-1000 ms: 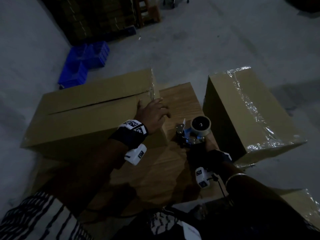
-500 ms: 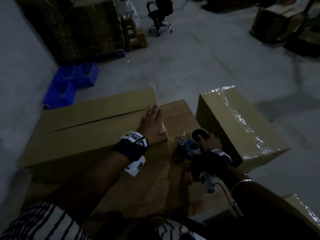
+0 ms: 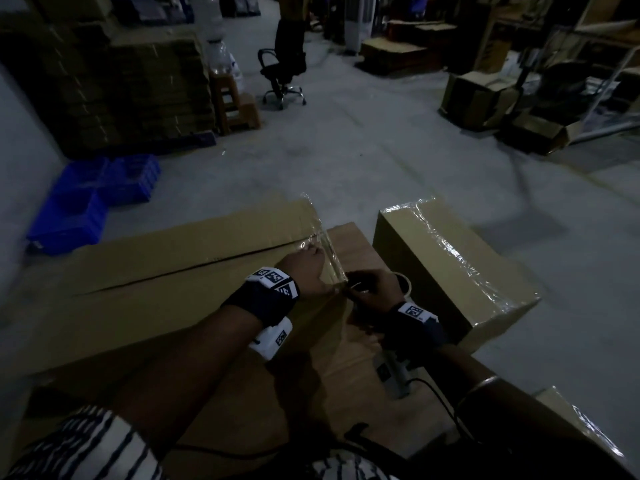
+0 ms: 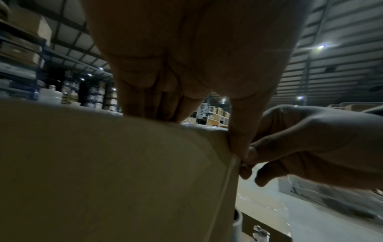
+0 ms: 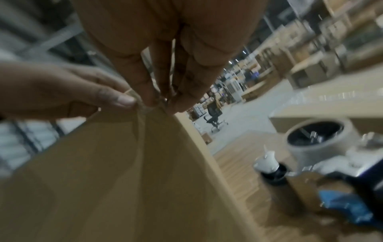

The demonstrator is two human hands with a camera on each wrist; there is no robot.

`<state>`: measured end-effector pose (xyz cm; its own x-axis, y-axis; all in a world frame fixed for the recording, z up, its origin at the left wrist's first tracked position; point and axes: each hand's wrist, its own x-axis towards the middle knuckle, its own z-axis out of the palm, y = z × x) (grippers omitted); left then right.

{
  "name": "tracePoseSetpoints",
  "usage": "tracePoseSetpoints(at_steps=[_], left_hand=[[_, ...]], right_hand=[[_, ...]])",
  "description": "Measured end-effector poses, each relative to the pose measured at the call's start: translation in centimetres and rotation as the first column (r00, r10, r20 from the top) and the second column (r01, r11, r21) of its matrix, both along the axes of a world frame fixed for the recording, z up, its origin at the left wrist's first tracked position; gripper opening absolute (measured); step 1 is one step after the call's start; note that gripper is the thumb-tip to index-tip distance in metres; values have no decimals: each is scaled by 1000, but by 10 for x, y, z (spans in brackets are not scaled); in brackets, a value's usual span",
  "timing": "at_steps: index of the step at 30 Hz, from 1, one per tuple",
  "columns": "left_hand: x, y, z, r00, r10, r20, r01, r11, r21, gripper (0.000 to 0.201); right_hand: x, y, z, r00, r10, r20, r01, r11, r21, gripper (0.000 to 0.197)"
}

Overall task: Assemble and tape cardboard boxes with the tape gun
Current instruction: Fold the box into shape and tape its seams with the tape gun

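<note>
While the left hand (image 3: pixel 309 268) presses flat on the box (image 3: pixel 166 268), the right hand (image 3: pixel 375 289) pinches tape (image 5: pixel 143 106).

Brown box (image 3: pixel 166 271), blue crates (image 3: pixel 86 199), striped sleeve (image 3: pixel 90 445).

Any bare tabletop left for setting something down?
One strip: wooden table between long open-seamed cardboard box and taped cardboard box. Nearer in, left hand, right hand and tape gun crowd it.
</note>
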<state>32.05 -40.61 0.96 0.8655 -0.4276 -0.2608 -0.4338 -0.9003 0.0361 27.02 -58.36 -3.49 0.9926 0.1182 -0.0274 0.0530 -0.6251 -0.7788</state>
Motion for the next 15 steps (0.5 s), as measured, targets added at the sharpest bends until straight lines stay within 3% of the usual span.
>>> tracePoseSetpoints(at_steps=[3, 7, 11, 15], left_hand=[[-2, 2, 0, 1000, -25, 13, 25, 1000, 12, 97], [-6, 6, 0, 999, -39, 2, 39, 999, 1, 93], [-10, 9, 4, 999, -25, -34, 24, 999, -38, 77], [-2, 10, 18, 997, 25, -78, -35, 990, -135, 40]], right_hand=[[-6, 5, 6, 997, 72, 31, -67, 986, -155, 26], [-14, 24, 4, 995, 95, -34, -101, 930, -354, 27], [-24, 36, 7, 993, 63, -95, -95, 920, -381, 33], [-21, 33, 18, 992, -55, -114, 25, 968, -252, 42]])
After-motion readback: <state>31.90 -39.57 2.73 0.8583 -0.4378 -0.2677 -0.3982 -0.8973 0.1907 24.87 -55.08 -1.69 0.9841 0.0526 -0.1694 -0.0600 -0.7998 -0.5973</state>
